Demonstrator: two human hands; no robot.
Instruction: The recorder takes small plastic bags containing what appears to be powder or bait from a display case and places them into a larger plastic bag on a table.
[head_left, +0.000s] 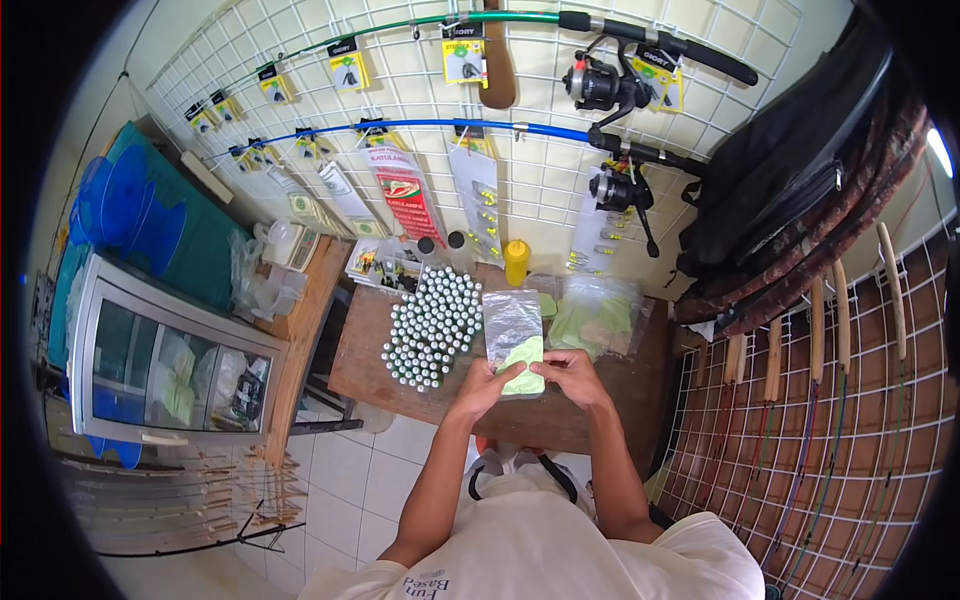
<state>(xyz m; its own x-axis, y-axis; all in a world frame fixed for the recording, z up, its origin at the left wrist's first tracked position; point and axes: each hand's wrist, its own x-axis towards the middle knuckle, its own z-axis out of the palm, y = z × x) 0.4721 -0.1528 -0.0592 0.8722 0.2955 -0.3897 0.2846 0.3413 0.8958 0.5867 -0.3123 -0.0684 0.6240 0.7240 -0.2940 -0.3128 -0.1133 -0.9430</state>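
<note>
Both hands hold a clear plastic bag (514, 322) above the near part of the wooden table (450, 412). Light green material, powder or paste, fills its lower end, while the upper part is flat and see-through. My left hand (484, 384) grips the left edge with the thumb on top. At the right edge, my right hand (571, 375) pinches the bag between thumb and fingers. Left of the bag, many upright batteries or similar small cylinders with silvery tops (435, 326) stand packed together. More plastic bags of light green material (592, 319) lie beyond my right hand.
A yellow squeeze bottle (517, 262) and a white tray of small items (382, 266) stand at the table's back. Fishing rods with reels (619, 187) hang on the wire grid. A glass-fronted cabinet (180, 360) is at left, black bags (780, 165) at right.
</note>
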